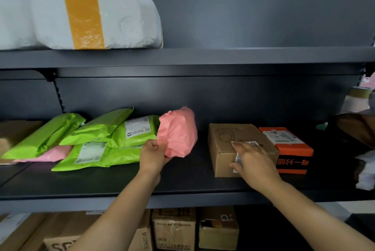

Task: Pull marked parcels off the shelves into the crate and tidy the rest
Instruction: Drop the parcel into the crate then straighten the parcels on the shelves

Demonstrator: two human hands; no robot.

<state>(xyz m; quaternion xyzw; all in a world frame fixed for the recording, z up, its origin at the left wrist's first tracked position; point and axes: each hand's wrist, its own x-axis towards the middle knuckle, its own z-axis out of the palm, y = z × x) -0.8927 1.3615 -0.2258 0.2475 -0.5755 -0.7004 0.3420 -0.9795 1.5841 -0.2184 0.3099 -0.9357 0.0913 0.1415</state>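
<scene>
On the middle shelf (182, 181) my left hand (153, 155) grips the lower left corner of a pink plastic parcel (179, 131), which stands tilted against several green mailer bags (113, 141). To the right, my right hand (251, 159) rests with straight fingers on the front top edge of a brown cardboard box (223, 141), covering part of its white label. An orange and black box (290, 147) stands touching the brown box on its right. No crate is in view.
The top shelf holds a large white bag with a yellow stripe (91, 7) at the left. Cardboard boxes (174, 228) fill the bottom shelf. A flat brown parcel (14, 131) and a pink mailer (46, 154) lie at the far left.
</scene>
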